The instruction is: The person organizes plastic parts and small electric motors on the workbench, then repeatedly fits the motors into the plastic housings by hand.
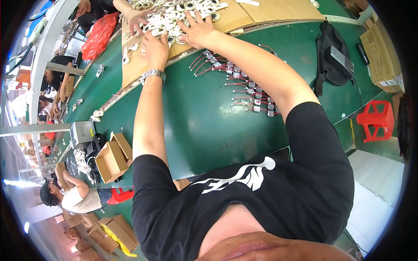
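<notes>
White plastic parts with round ring-like ends lie in a loose pile (167,18) on a cardboard sheet (237,17) at the far side of the green table. My left hand (156,48), with a metal watch at its wrist, rests at the near left edge of the pile, fingers stretched out and thumb apart. Further right, my right hand (199,32) lies over the pile's near right part with spread fingers touching the parts. Neither hand visibly grips a part. Just beyond my left hand, a co-worker's hand (136,20) reaches onto the same pile.
Small grey packs with red wires (252,87) lie in rows under my right forearm. A black bag (333,61) with a dark device sits to the right, near a cardboard box (381,56) and a red stool (376,121). Open cartons (111,161) stand at left; a red plastic bag (99,37) hangs beyond.
</notes>
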Motion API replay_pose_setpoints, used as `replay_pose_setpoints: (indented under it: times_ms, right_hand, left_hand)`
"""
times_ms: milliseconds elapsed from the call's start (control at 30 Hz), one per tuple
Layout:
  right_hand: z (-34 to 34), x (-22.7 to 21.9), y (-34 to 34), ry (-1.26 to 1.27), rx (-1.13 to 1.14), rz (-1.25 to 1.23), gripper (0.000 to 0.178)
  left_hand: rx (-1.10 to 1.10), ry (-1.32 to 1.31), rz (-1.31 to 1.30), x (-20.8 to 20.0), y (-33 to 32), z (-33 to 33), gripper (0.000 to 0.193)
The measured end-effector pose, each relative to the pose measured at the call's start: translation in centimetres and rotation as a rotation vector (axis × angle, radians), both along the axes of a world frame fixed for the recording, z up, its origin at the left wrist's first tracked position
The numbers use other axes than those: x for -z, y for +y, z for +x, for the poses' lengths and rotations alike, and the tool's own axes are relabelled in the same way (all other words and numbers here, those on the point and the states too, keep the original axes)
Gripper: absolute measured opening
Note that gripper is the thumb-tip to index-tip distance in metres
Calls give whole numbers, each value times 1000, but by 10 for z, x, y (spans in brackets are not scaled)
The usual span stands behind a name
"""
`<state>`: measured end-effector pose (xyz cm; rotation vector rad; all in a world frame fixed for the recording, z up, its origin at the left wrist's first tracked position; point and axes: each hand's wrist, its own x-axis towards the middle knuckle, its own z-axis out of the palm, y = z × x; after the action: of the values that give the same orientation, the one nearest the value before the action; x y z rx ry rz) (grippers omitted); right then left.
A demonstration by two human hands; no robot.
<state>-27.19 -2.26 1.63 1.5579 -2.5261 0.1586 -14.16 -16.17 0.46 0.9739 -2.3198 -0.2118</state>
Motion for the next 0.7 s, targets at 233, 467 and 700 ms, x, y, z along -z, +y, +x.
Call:
replay_pose_setpoints:
  times_ms: [233,467,700]
  right_hand:
    - [-30,6,-49,45,105,-32,65]
    - [-41,-5,-88,-92,87,-88,62]
    - [-78,40,-77,8,137,-430,58]
  left_hand:
    - [-88,-62,33,1,-27,-62,56]
    - [113,-75,89,-5,-108,-73,65]
    - [72,-260,142,-56,-68,-11,121]
